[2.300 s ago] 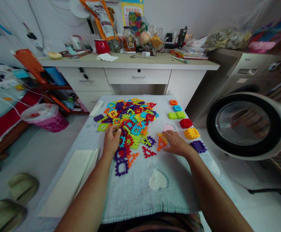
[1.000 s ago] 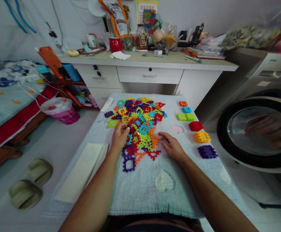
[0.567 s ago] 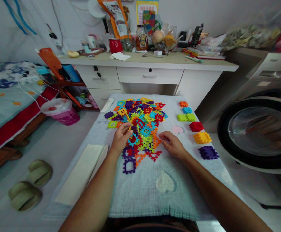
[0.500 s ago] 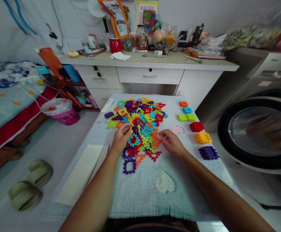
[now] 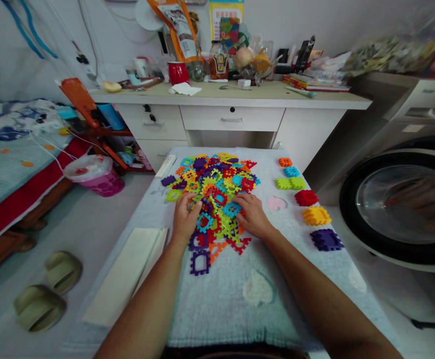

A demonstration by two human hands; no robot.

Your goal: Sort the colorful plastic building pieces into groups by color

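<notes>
A pile of flat, toothed plastic tiles (image 5: 213,184) in many colours lies on a pale blue towel (image 5: 224,289) over a small table. My left hand (image 5: 183,217) rests on the pile's near left edge, fingers curled over tiles. My right hand (image 5: 252,214) lies on the pile's near right side, fingers spread flat on the tiles. A purple square frame tile (image 5: 200,262) sits alone nearest to me. Sorted stacks stand at the right: orange (image 5: 285,161), blue (image 5: 291,171), green (image 5: 289,183), red (image 5: 306,197), yellow (image 5: 316,216), purple (image 5: 326,240).
A white folded sheet (image 5: 125,271) lies at the towel's left edge. A desk (image 5: 232,102) crowded with jars and books stands behind. A washing machine door (image 5: 400,209) is at the right; a pink bin (image 5: 93,174), slippers (image 5: 49,286) and a bed at the left.
My right hand has moved left and forward from the towel onto the pile's right side. My left hand stays on the left edge. The camera view shifted slightly.
</notes>
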